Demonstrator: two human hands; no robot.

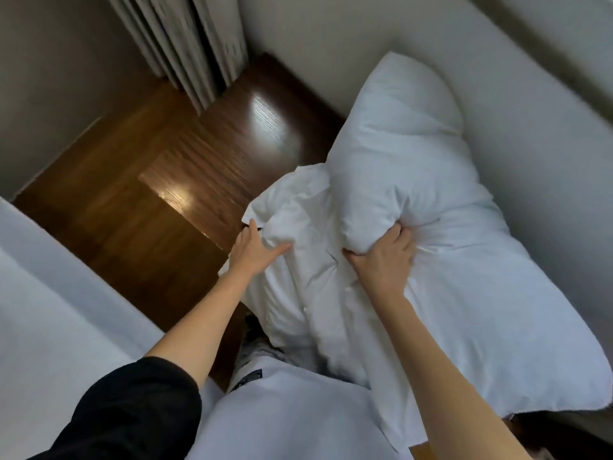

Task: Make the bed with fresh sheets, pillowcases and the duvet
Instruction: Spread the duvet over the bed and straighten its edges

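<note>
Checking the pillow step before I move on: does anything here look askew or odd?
Yes. The pillowcase is bunched at one end of the pillow, most of which is bare. The right hand grips the pillow; the left hand holds the bunched case.

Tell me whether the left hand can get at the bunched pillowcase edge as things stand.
Probably yes. The left hand already lies on the pillowcase at its near edge, nothing lying between them, while the right hand grips the pillow beside it.
</note>
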